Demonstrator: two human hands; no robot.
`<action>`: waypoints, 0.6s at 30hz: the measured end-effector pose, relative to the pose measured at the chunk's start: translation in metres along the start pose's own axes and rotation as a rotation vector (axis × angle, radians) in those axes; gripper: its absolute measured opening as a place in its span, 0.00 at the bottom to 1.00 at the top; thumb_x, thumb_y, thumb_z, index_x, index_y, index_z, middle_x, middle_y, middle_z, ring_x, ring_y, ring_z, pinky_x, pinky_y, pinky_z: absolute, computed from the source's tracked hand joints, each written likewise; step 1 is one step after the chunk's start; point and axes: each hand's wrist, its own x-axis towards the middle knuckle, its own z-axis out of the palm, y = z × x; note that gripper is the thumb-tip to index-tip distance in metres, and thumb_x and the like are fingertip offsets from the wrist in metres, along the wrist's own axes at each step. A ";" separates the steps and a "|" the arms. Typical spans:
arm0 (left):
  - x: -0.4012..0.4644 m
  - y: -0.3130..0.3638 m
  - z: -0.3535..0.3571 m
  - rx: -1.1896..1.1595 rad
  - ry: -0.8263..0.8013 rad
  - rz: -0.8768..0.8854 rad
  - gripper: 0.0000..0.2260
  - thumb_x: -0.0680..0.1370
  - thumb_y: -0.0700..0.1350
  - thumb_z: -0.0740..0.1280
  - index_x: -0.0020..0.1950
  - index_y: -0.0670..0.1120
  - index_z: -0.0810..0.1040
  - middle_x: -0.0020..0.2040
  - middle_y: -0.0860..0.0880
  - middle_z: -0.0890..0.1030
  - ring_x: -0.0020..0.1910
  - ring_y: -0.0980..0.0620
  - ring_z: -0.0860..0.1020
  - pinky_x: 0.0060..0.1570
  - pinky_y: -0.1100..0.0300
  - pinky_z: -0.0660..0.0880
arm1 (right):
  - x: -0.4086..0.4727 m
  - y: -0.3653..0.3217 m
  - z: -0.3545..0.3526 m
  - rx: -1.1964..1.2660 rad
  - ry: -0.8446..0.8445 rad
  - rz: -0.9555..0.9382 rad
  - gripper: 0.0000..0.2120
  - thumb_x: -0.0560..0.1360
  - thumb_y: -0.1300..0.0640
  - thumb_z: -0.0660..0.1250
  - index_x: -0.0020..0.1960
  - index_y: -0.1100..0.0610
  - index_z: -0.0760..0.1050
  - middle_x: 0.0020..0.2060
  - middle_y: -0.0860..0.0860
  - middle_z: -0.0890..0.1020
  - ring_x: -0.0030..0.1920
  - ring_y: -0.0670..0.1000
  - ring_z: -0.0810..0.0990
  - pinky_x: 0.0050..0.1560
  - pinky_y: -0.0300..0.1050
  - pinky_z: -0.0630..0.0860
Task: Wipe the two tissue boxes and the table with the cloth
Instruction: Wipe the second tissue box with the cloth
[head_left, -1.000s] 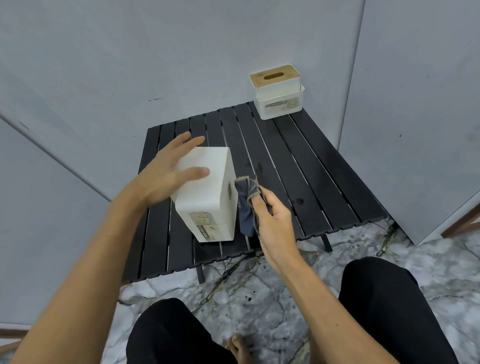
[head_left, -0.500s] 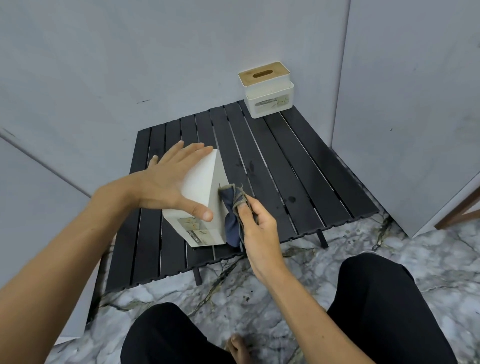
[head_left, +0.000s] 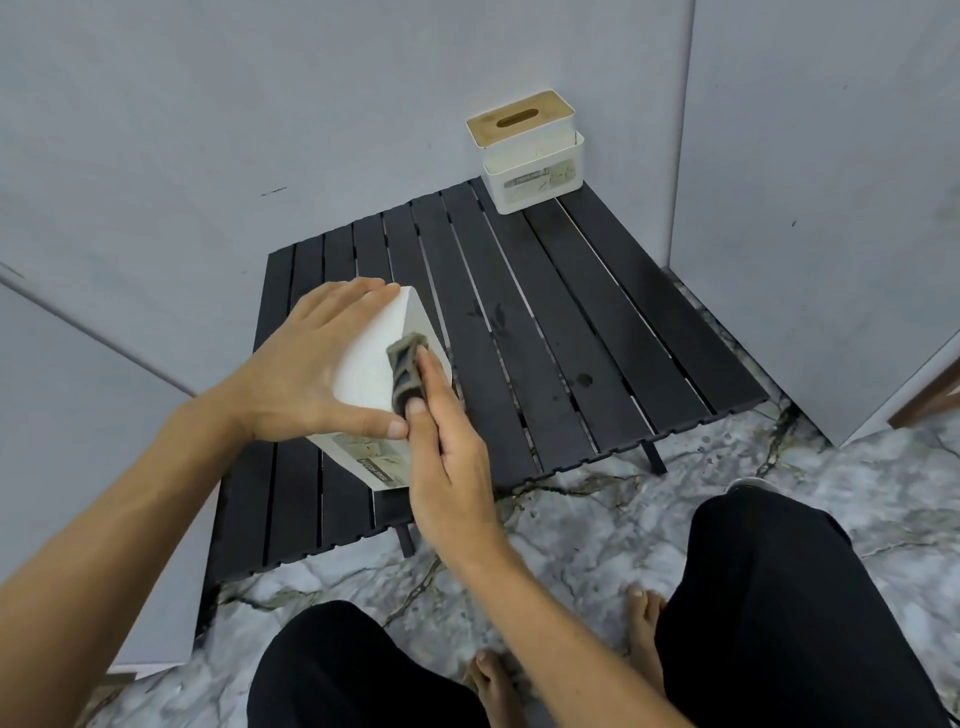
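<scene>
A white tissue box (head_left: 370, 364) lies tipped on its side near the front left of the black slatted table (head_left: 571, 322), its plain base turned up. My left hand (head_left: 311, 374) grips it, fingers over the far edge and thumb on the near side. My right hand (head_left: 441, 447) presses a bunched dark grey-blue cloth (head_left: 407, 366) against the box's upturned face. A second white tissue box (head_left: 530, 156) with a wooden slotted lid stands upright at the table's far right corner.
Grey walls close in behind and to the right of the table. Wet spots (head_left: 584, 379) mark the middle slats. Below the table's front edge is a marbled floor (head_left: 597, 525), with my black-trousered knees and bare feet (head_left: 641, 618).
The box has been tipped further onto its side under my left hand. My right hand has brought the cloth from the box's right side up onto its upturned face.
</scene>
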 end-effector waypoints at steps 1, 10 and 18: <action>0.000 -0.001 0.001 0.000 0.008 -0.006 0.58 0.60 0.81 0.65 0.82 0.54 0.54 0.77 0.62 0.56 0.78 0.59 0.49 0.74 0.58 0.49 | 0.012 0.002 0.000 -0.006 0.000 0.019 0.21 0.85 0.55 0.53 0.78 0.48 0.60 0.76 0.41 0.63 0.75 0.36 0.58 0.77 0.45 0.58; -0.001 -0.003 0.005 -0.012 0.012 -0.050 0.57 0.58 0.82 0.65 0.82 0.58 0.54 0.80 0.60 0.55 0.80 0.51 0.51 0.77 0.45 0.55 | 0.055 0.044 -0.006 -0.103 0.026 0.305 0.23 0.79 0.42 0.50 0.72 0.43 0.66 0.69 0.50 0.74 0.69 0.52 0.72 0.70 0.59 0.67; -0.002 -0.007 0.006 -0.027 0.029 -0.055 0.58 0.58 0.82 0.65 0.82 0.58 0.54 0.80 0.61 0.55 0.80 0.51 0.51 0.77 0.44 0.55 | -0.021 -0.007 0.002 0.171 0.003 0.220 0.20 0.85 0.50 0.52 0.75 0.40 0.61 0.74 0.35 0.65 0.72 0.32 0.60 0.76 0.40 0.58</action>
